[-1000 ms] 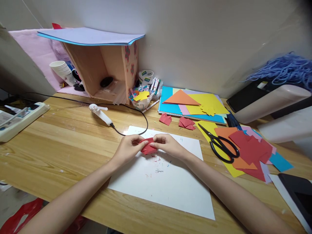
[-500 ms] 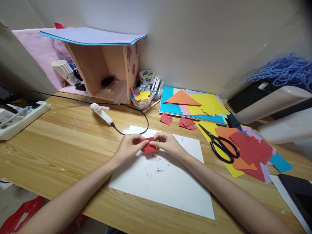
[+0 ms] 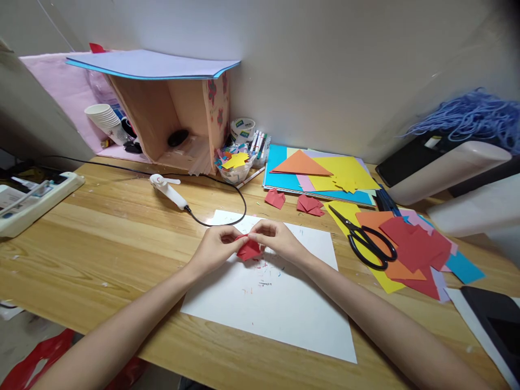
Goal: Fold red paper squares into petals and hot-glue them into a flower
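Note:
A small piece of folded red paper [image 3: 248, 250] is pinched between both hands above a white sheet [image 3: 292, 303]. My left hand [image 3: 216, 248] grips its left side with thumb and fingers. From the other side, my right hand [image 3: 280, 241] closes on its upper right edge. The two thumbs nearly meet at the top of the paper, and the fingers behind it are partly hidden. Coloured specks and marks dot the white sheet. Beyond the hands lie folded red paper pieces, one [image 3: 275, 199] on the left and another group [image 3: 310, 205] beside it.
Black-handled scissors [image 3: 371, 244] rest on coloured paper scraps [image 3: 422, 249] at right. Behind are a paper stack [image 3: 280, 181], a tub of scraps [image 3: 236, 172] and an open box [image 3: 219, 124]. A white corded glue gun [image 3: 168, 190] lies left, near a power strip [image 3: 44, 203].
The red paper has tilted, so more of its lower part shows below the thumbs. The right thumb has shifted slightly up and left along its top edge.

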